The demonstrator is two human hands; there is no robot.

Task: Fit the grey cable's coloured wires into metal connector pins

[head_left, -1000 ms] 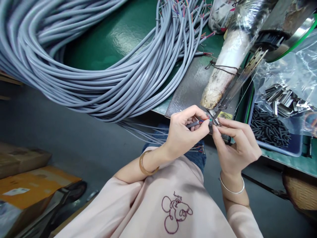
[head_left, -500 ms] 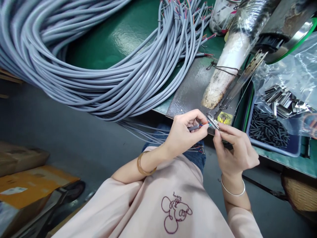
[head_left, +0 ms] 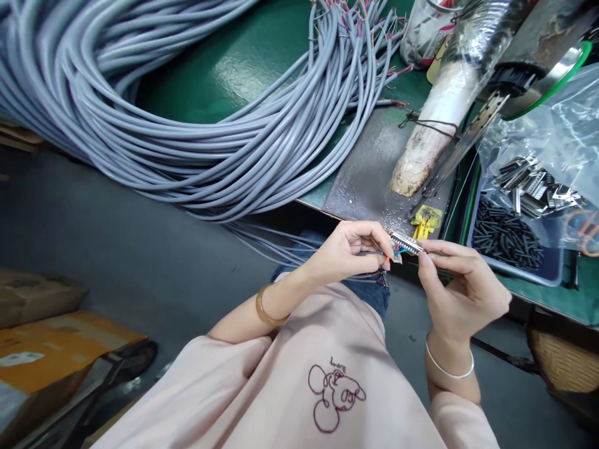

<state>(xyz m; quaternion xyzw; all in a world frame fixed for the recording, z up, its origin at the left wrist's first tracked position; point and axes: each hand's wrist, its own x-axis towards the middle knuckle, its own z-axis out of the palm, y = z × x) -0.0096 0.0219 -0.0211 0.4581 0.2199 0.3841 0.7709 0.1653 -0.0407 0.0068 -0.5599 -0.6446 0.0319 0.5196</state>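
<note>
A silver multi-pin connector [head_left: 406, 244] is held just off the bench's front edge, with coloured wires [head_left: 399, 250] along its near side. My right hand [head_left: 461, 287] pinches the connector's right end between thumb and forefinger. At the other end, my left hand [head_left: 353, 249] is closed, thumb and forefinger around an orange wire [head_left: 387, 262]. The grey cable sheath is mostly hidden by the left hand. Below the hands, another wired connector [head_left: 384, 278] hangs over my lap.
A large bundle of grey cables [head_left: 196, 156] covers the bench's left side. A white wrapped tube [head_left: 433, 125] points down at a dark metal plate [head_left: 355, 168], near a yellow clip [head_left: 425, 223]. At right, a blue tray [head_left: 556, 268] holds black sleeves [head_left: 505, 234] and bagged connectors [head_left: 531, 184].
The connector and both hands have shifted slightly right and toward me. The left fingers have gone from the grey cable's end to the orange wire. More of the yellow clip shows.
</note>
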